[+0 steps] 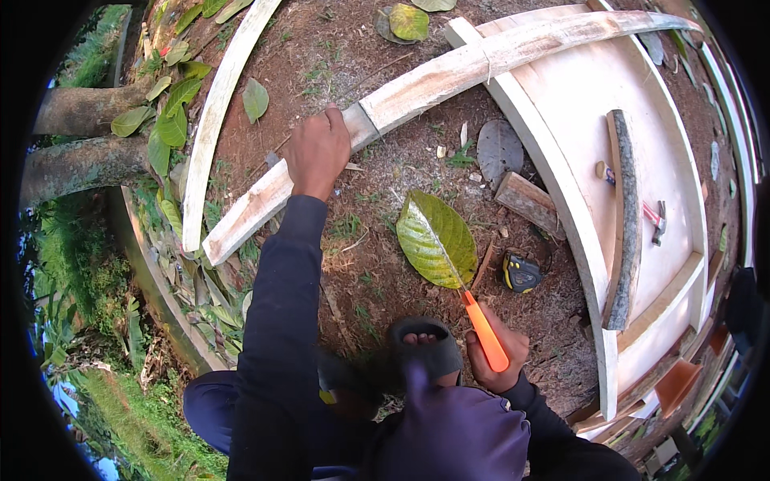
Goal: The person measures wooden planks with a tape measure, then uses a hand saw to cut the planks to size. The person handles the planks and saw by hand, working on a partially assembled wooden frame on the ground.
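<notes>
My left hand is closed over a long pale wooden beam, near its left end. Just right of that hand, a dark line crosses the wood beside a greyish patch. The beam's far part rests across a white wooden frame. Low in the view, my right hand grips the orange handle of a hand saw. Its thin blade appears edge-on, pointing up over a large green leaf, apart from the beam. A black and yellow tape measure lies on the soil near the right hand.
A bark-edged wood strip and a hammer lie on the frame's panel. A short wood block sits beside the frame. Another pale beam lies at left, near tree trunks. My sandalled foot is close below the leaf.
</notes>
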A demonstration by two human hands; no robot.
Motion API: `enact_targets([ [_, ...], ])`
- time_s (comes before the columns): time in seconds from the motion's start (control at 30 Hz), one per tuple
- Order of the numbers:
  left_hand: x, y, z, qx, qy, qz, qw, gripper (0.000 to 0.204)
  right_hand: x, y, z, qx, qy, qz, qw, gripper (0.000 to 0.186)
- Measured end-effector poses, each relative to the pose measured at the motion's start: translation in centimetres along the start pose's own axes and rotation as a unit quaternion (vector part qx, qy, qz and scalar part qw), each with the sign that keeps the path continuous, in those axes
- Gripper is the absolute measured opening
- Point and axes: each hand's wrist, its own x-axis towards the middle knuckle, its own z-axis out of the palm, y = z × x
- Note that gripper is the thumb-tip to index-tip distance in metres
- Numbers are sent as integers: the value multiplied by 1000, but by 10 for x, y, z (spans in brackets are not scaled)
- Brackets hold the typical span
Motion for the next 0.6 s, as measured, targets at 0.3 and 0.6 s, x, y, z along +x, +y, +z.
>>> enact_targets([
  [0.3,0,-5,3,-10,-34,17,999,55,165,-17,70,107,83,-73,988,43],
  [0.6,0,1,1,4,-14,7,1000,59,104,-15,40,97,54,-36,993,45],
])
